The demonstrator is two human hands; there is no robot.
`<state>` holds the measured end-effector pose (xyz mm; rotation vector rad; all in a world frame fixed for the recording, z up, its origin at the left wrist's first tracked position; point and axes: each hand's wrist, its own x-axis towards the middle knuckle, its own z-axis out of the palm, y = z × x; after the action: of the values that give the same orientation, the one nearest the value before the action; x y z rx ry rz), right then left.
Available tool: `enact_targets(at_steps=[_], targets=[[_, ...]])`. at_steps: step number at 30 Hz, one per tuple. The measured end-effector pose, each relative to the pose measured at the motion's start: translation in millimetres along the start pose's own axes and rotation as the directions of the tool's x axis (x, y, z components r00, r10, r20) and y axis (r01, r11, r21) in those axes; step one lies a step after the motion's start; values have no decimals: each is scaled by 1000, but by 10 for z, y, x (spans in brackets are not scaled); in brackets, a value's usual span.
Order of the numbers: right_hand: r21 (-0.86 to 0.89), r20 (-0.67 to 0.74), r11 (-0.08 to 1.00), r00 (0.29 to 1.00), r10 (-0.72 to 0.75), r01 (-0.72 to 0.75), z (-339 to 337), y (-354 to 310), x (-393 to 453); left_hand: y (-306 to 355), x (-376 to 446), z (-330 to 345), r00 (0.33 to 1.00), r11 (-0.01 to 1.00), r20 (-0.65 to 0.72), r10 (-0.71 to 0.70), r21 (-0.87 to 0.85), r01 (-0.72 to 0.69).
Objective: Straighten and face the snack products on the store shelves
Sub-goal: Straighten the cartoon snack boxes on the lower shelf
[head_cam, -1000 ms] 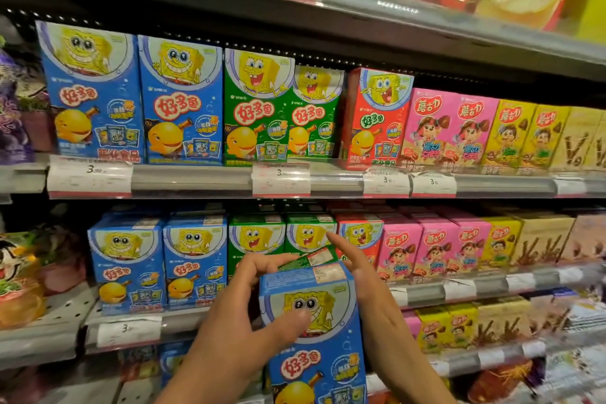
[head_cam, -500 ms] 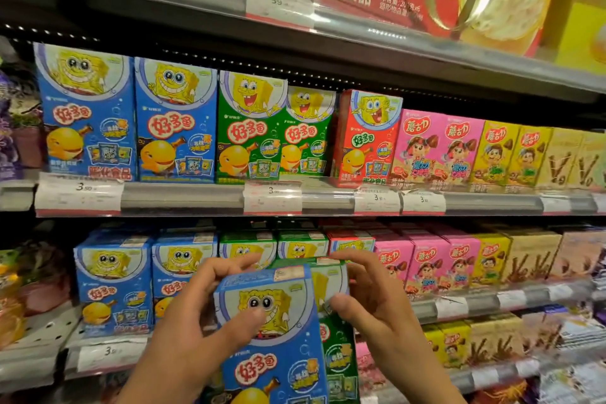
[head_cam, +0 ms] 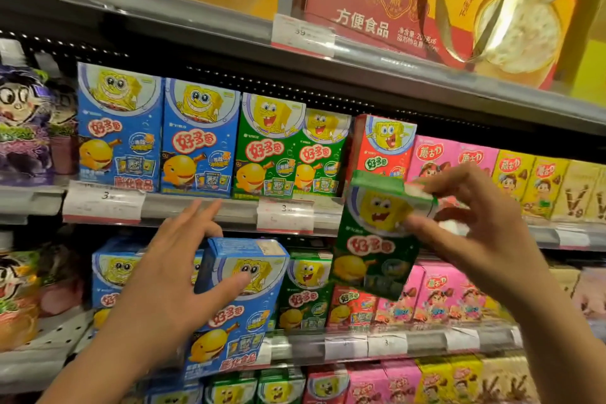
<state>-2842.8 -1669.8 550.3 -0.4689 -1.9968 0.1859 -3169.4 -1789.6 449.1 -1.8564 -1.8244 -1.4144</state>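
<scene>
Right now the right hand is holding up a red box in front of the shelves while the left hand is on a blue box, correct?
Not quite. The head view shows the right hand pinching a green box, not a red one. The left hand is on the blue box, as you said.

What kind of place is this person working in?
Most likely a grocery or convenience store's snack aisle. Tiered metal shelves carry rows of identical cartoon snack boxes, price tags are clipped along the shelf edges, and the right hand holds a green box while the left hand touches a blue box.
</scene>
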Motion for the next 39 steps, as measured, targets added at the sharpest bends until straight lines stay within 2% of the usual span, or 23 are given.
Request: enact_targets(at_steps=[5,12,32,39], targets=[[-3,19,998,998,-59,59,-127,4,347,-134,43,73,999,990,21,34,139,-37],[-143,85,980,988,-129,141,-112,-107,661,-171,51,63,999,983,10,34,182,-35],[-272,172,931,964,-204,245,172,-49,1168,-278,32,91,996,990,-6,87,111,-86],[-349,265,913,957,-118,209,206,79,1270,-285,25,68,997,991,24,70,108,-73]])
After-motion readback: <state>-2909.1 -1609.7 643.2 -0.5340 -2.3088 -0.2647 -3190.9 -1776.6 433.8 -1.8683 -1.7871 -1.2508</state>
